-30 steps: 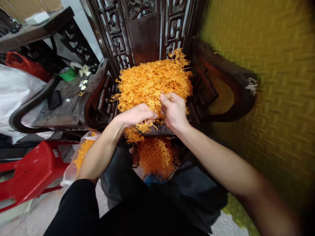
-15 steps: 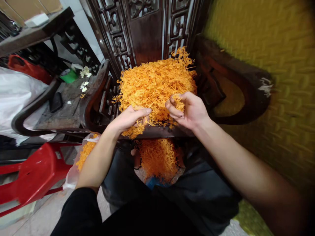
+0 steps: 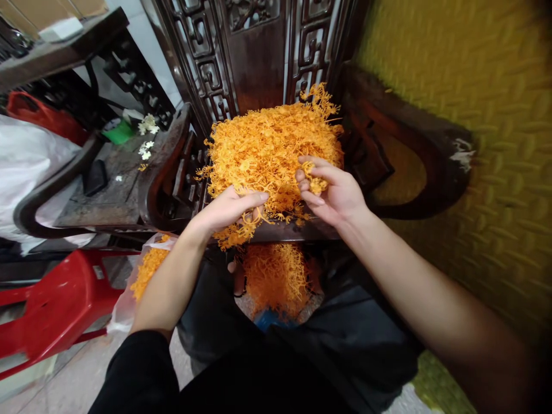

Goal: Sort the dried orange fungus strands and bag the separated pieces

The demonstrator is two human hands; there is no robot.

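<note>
A big heap of orange, thin-branched plastic pieces [image 3: 271, 144] lies on the seat of a dark carved wooden chair [image 3: 259, 75]. At the heap's front left edge, my left hand [image 3: 233, 208] is closed round several of these orange pieces, thumb on top, with a cluster hanging below the fingers. My right hand [image 3: 334, 192], palm turned inward, has its fingers curled round a small clump of orange pieces [image 3: 317, 183] at the heap's right front. Between my legs more orange strands [image 3: 276, 276] fill something with blue at its bottom.
A clear plastic bag [image 3: 129, 287] of orange pieces stands at my left beside a red plastic stool [image 3: 64, 299]. On the neighbouring wooden seat are a green tape roll [image 3: 118, 132], a dark phone-like object [image 3: 95, 178] and small white pieces [image 3: 146, 150]. A yellow textured surface [image 3: 495, 115] rises at right.
My right hand's fingers have shifted and opened a little, showing more of the orange clump in them. My left hand has barely moved.
</note>
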